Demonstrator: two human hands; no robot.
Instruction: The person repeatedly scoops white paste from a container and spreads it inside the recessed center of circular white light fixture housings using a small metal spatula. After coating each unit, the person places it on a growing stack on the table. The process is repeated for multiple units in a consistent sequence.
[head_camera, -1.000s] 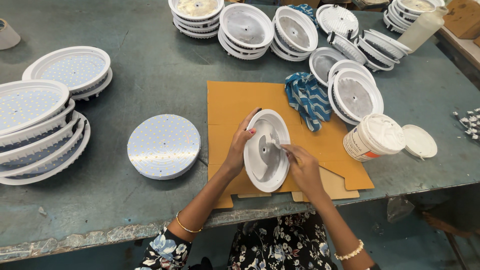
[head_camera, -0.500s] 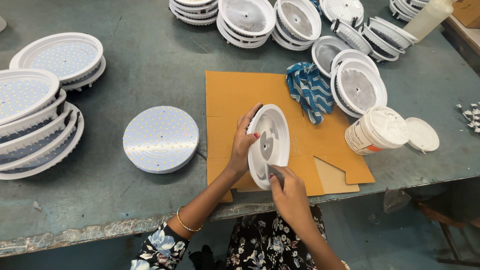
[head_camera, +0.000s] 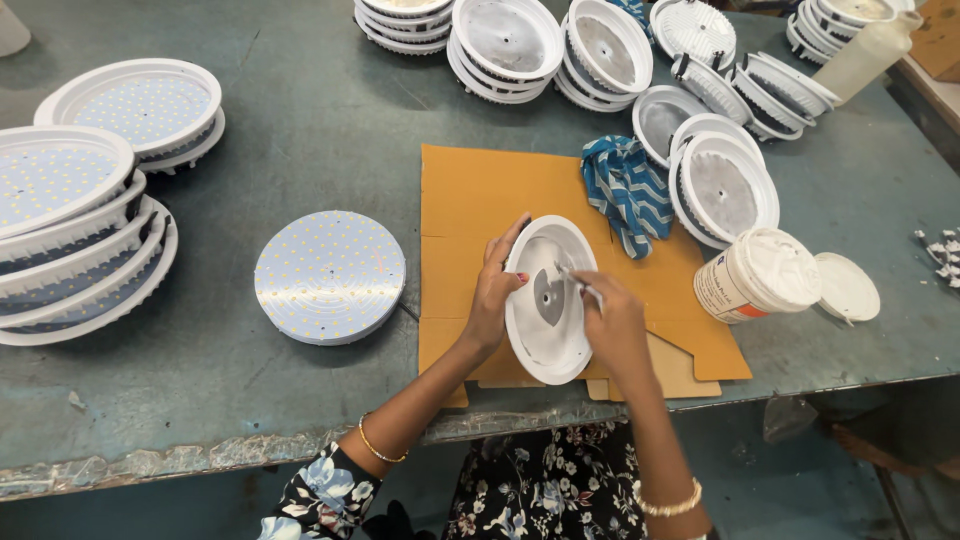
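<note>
My left hand (head_camera: 493, 293) grips the left rim of a round white lamp housing (head_camera: 547, 300), tilted up on an orange cardboard sheet (head_camera: 470, 200). A grey patch lies in the middle of its pale inner face. My right hand (head_camera: 612, 318) holds a thin white stick (head_camera: 578, 282) whose tip rests on that inner face. A white tub of pale paste (head_camera: 757, 274) stands open to the right, its lid (head_camera: 846, 287) flat beside it. A blue patterned cloth (head_camera: 625, 190) lies on the cardboard's far corner.
A round board dotted with small lights (head_camera: 330, 275) lies left of the cardboard. Stacks of finished white lamps (head_camera: 70, 225) fill the left side. Several empty housings (head_camera: 600, 45) are piled along the far edge. Small metal parts (head_camera: 943, 250) sit at the right edge.
The housing has been turned and tilted in my left hand. My right hand rose from its lower rim and now has the stick on the inner face.
</note>
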